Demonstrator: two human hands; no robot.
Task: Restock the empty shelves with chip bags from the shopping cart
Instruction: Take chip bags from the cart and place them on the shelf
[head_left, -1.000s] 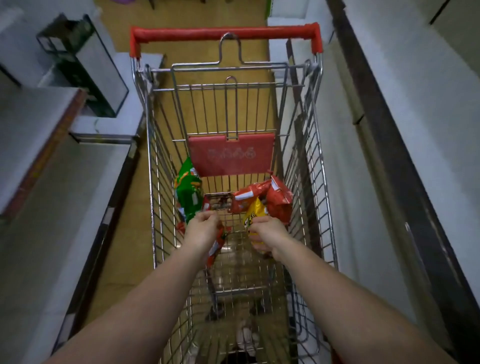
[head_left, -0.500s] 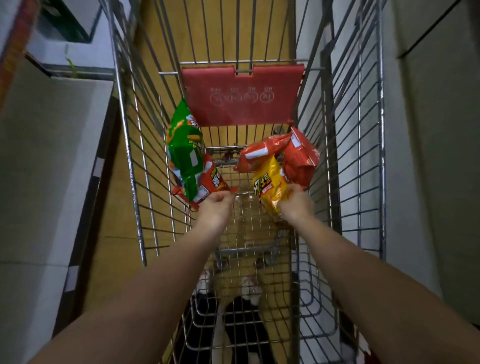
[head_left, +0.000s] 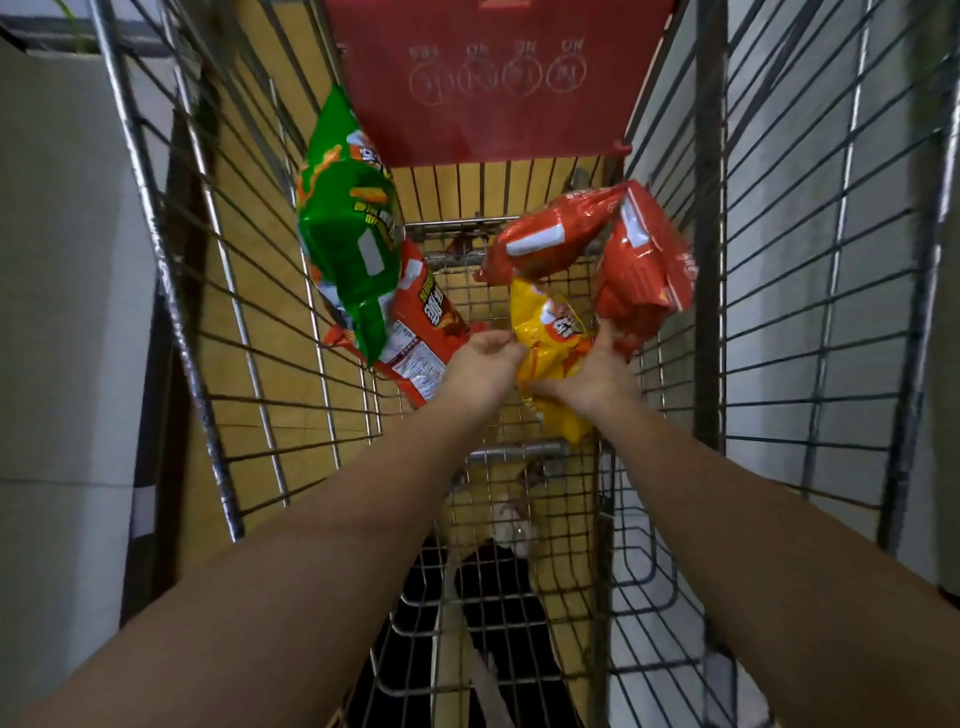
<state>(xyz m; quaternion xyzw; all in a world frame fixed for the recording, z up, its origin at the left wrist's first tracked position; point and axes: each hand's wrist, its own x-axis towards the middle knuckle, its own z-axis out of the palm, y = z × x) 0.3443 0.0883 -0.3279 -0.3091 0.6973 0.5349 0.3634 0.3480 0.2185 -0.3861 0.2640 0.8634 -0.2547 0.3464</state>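
Head view: both arms reach down into the shopping cart (head_left: 218, 364). Yellow chip bag (head_left: 551, 353) lies on the cart floor between the hands, long axis running away from the person. Right hand (head_left: 592, 376) grips its right edge; left hand (head_left: 480, 366) pinches its left edge.

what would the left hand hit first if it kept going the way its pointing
The left hand points up and right in the picture, fingertips already at the yellow chip bag, so that comes first. Beyond it, probably the red chip bag, though depth is unclear.
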